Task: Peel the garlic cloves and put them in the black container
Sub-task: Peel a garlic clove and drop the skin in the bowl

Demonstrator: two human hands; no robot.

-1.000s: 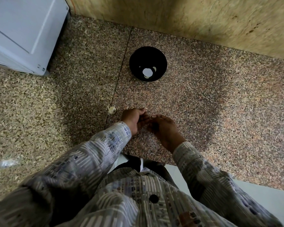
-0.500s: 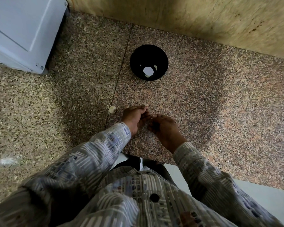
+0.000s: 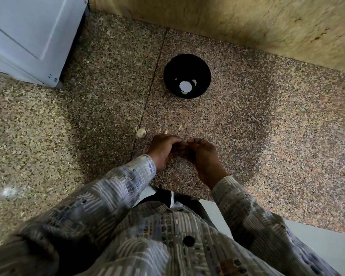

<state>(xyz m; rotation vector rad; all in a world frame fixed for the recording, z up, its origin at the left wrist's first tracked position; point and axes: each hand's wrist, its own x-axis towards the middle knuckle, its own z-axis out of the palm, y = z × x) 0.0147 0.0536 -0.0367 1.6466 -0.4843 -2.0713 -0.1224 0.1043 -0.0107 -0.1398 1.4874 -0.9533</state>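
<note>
Left hand (image 3: 163, 149) and right hand (image 3: 204, 154) curled together, grip contents cannot be told, round black container (image 3: 176, 66) set at 12 o'clock

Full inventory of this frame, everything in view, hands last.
black container: 1, black, counter far centre
peeled cloves: a few, pale, inside container
garlic piece: 1, off-white, left of hands
peel scraps: a few, pale, just beyond hands
appliance: 1, white, top left
counter: 1, speckled granite
wall: 1, tan, behind counter
sleeves: 2, patterned grey
left hand, right hand: fingertips meeting, pinching a mostly hidden garlic clove
</note>
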